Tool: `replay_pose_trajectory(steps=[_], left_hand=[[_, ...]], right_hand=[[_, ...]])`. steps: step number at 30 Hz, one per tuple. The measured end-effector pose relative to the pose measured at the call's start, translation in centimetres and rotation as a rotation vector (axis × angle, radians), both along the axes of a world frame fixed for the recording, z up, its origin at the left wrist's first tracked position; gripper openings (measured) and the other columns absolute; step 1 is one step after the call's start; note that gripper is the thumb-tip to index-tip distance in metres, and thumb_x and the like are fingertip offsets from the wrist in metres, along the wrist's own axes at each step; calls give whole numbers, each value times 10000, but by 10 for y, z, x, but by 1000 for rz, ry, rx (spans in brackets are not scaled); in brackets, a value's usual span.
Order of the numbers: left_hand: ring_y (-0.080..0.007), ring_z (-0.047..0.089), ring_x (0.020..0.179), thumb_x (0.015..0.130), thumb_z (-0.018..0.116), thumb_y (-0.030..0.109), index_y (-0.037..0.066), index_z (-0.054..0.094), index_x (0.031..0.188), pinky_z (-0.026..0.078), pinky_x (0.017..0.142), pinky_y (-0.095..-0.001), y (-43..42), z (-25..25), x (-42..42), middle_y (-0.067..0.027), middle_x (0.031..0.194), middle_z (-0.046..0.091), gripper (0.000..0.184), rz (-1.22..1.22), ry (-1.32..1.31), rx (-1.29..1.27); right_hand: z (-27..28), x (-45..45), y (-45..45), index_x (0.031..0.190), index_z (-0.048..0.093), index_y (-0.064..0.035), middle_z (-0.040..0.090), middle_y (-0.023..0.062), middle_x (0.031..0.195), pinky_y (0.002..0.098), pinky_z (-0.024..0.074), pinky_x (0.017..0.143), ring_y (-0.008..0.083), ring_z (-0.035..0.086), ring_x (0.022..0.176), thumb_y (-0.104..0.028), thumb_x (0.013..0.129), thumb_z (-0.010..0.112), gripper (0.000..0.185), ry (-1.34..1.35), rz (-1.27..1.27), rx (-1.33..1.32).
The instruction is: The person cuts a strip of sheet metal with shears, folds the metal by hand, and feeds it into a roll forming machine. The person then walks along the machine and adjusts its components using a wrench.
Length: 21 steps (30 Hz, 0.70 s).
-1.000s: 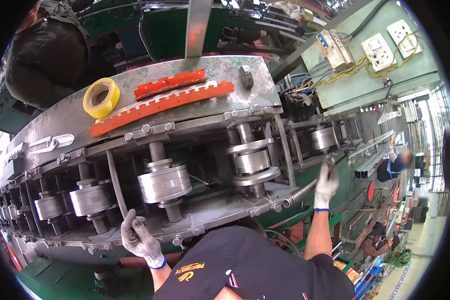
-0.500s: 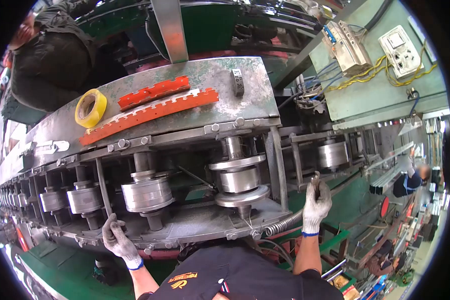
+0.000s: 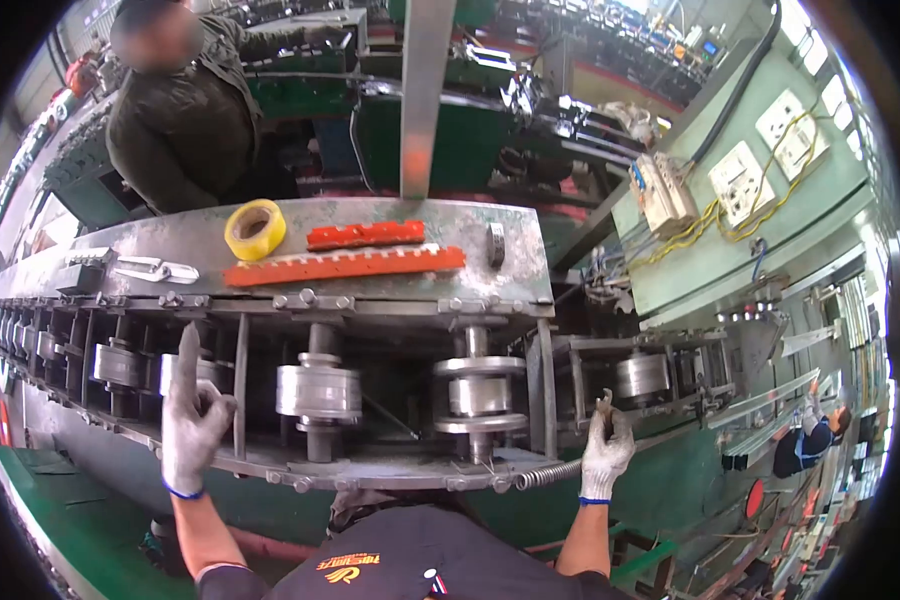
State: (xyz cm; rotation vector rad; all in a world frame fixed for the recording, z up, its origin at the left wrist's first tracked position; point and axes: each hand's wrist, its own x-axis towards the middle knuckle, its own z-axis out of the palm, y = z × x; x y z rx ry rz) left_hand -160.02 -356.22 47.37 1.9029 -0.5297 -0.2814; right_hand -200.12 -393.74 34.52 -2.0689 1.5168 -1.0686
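My left hand (image 3: 195, 425), in a grey-stained white glove with a blue cuff, is raised over the near rail of the roller machine. Its index finger points away from me with the other fingers curled, and I see nothing in it. Behind it a steel roller (image 3: 170, 375) is partly hidden. On the right, my gloved right hand (image 3: 607, 455) is closed, with its fingertips pinched around something small that I cannot make out. Close to it are a coil spring (image 3: 550, 475) and another roller (image 3: 642, 377). Between my hands sit a wide roller (image 3: 318, 391) and a flanged roller (image 3: 480, 396).
On the machine's top plate (image 3: 370, 213) lie yellow tape (image 3: 255, 230), two orange notched strips (image 3: 345, 267) and a small dark metal block (image 3: 495, 245). A person (image 3: 185, 130) stands across the machine. An electrical panel (image 3: 660, 280) with sockets is at right; another person (image 3: 810, 440) is farther off.
My left hand has risen and its index finger has straightened. My right hand has come slightly lower and left in view. The camera has tilted up, showing more of the person opposite.
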Motion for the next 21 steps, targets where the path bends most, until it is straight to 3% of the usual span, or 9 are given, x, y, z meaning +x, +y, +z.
replay_pose_trajectory(steps=[5,8,10,12,13,14,16,19,21], left_hand=[[-35,421,597,774,585,-49,59,286,1635,429,593,-212,18,68,45,50,672,528,918,-63,-72,81],[-37,428,610,861,665,55,30,444,1560,416,589,-210,64,15,64,66,675,497,733,1,-209,-91],[-33,438,632,931,617,24,24,520,1505,407,590,-200,89,-17,57,73,721,542,582,104,-300,-82],[-30,459,642,971,598,3,21,550,1474,417,597,-194,127,-85,61,71,741,545,505,330,-226,-133],[-21,477,676,990,628,23,22,572,1447,429,613,-187,130,-89,54,51,816,595,460,409,-21,-64],[-29,516,715,987,643,34,19,615,1398,463,644,-206,126,-101,51,14,903,655,412,350,-42,-342],[-90,578,748,991,633,84,21,688,1288,491,660,-263,108,-82,46,-33,919,696,309,396,-346,-88],[-165,678,658,894,734,109,72,733,1199,517,598,-323,100,-65,47,-154,792,713,307,282,-409,74],[-210,665,605,828,801,126,112,760,1141,514,574,-348,107,-82,49,-95,738,688,316,207,-431,70]], right_hand=[[8,2,8,1013,740,-22,715,69,915,321,519,815,143,650,843,-114,960,728,106,-39,11,0],[-5,-3,4,982,731,-23,716,106,874,350,527,778,194,662,790,-155,951,738,136,-15,-57,-72],[-11,-7,1,985,714,-14,695,119,856,354,522,768,209,646,781,-162,947,734,154,-31,-49,-91],[-6,-9,2,972,696,-8,677,132,855,350,513,773,206,632,789,-172,953,728,169,117,-119,-81],[5,-5,6,952,674,-3,671,105,858,342,501,774,190,611,796,-165,970,701,165,90,-65,-29],[-11,-8,-3,1026,705,-8,671,60,873,326,489,797,183,593,806,-170,983,675,170,-40,-9,-12],[10,7,11,1221,724,-30,745,96,1118,345,499,934,198,667,994,-194,997,671,283,28,29,-4],[-12,-25,-9,1311,658,40,697,191,1296,385,487,1040,279,664,1156,-284,1006,674,445,183,-103,104],[-20,-42,-21,1362,614,56,651,217,1369,399,473,1079,307,639,1226,-336,1030,633,514,211,-92,112]])
